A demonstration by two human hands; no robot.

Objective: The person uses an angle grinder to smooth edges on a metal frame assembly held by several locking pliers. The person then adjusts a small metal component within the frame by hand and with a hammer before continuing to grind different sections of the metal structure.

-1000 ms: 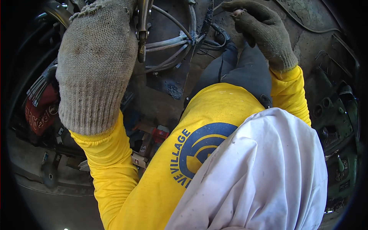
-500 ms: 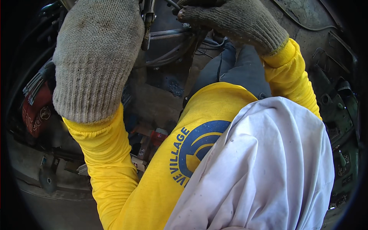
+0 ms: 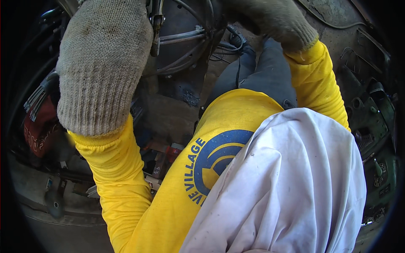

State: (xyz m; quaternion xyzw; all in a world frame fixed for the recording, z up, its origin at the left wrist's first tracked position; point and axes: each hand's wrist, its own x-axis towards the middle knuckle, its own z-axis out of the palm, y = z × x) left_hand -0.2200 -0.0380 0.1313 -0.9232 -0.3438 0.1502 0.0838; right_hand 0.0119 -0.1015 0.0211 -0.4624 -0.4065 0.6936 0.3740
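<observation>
My left hand [image 3: 103, 63], in a grey knitted work glove, fills the upper left with its back turned up. Its fingers are hidden beneath the hand or past the top edge. Close against its right side hangs a metal tool with a pivot, like locking pliers [image 3: 157, 25]; whether the hand grips it cannot be seen. At the upper right is my right hand [image 3: 274, 21], in a similar darker glove, smeared by motion. Its fingers are dark and partly cut off by the top edge, so any hold is unclear. Between the hands run pale metal bars [image 3: 181, 38] and dark cables [image 3: 185, 63].
A red bag [image 3: 40, 130] and a bundle of thin metal rods [image 3: 34, 101] are at the left. Green metal parts [image 3: 375, 122] lie along the right. A cable [image 3: 333, 26] crosses the floor at upper right. White cloth [image 3: 287, 181] drapes over my front.
My right hand has shifted from near the middle top toward the right and upward, uncovering more cable. My left hand and the pliers-like tool have moved slightly left.
</observation>
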